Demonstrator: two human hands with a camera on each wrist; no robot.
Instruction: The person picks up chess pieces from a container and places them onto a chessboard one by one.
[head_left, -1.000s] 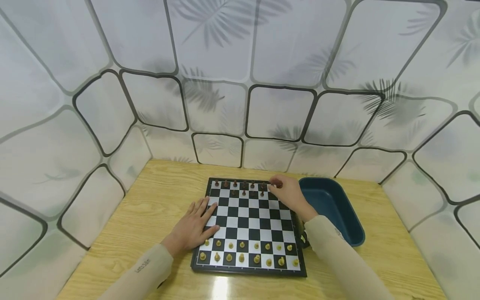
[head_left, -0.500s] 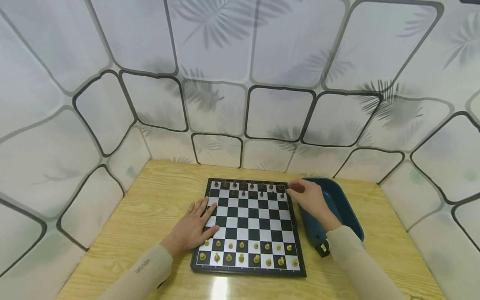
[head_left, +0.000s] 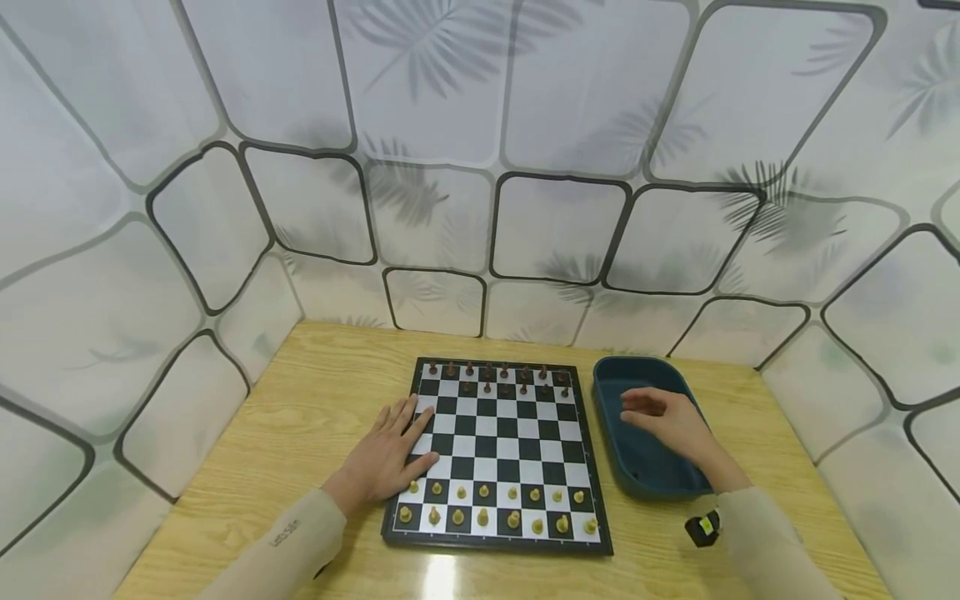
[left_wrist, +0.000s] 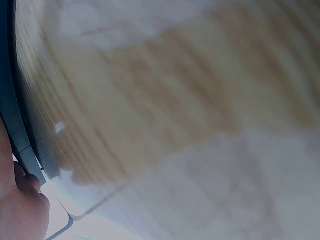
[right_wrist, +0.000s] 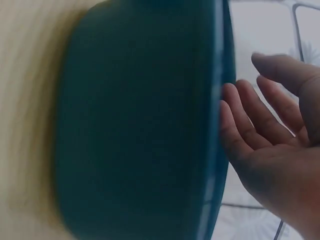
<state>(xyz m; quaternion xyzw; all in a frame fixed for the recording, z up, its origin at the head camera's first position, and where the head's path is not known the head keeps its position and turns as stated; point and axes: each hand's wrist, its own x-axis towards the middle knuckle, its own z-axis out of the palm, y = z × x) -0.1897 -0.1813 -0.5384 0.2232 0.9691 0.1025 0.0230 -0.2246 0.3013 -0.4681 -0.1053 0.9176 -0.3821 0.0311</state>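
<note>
A black-and-white chessboard [head_left: 497,429] lies on the wooden table. Light yellow chess pieces [head_left: 483,517] stand in two rows along its near side. On the far side, dark brown chess pieces [head_left: 504,370] fill the back row, with several more in front of them toward the right. My left hand [head_left: 381,460] rests spread on the board's left edge. My right hand [head_left: 671,423] hovers over the blue plastic bin [head_left: 617,442] right of the board. In the right wrist view its fingers [right_wrist: 260,115] are loosely bent, with nothing between them and the thumb.
A patterned curtain or wall covering [head_left: 555,225] closes off the back and both sides of the table [head_left: 330,367]. A small black device [head_left: 702,528] sits at my right wrist, beside the bin's near end. The left wrist view is mostly blurred.
My right hand has moved from the board's far right corner rightward and nearer, over the bin. Dark pieces at that corner are now uncovered. The left hand stays in place.
</note>
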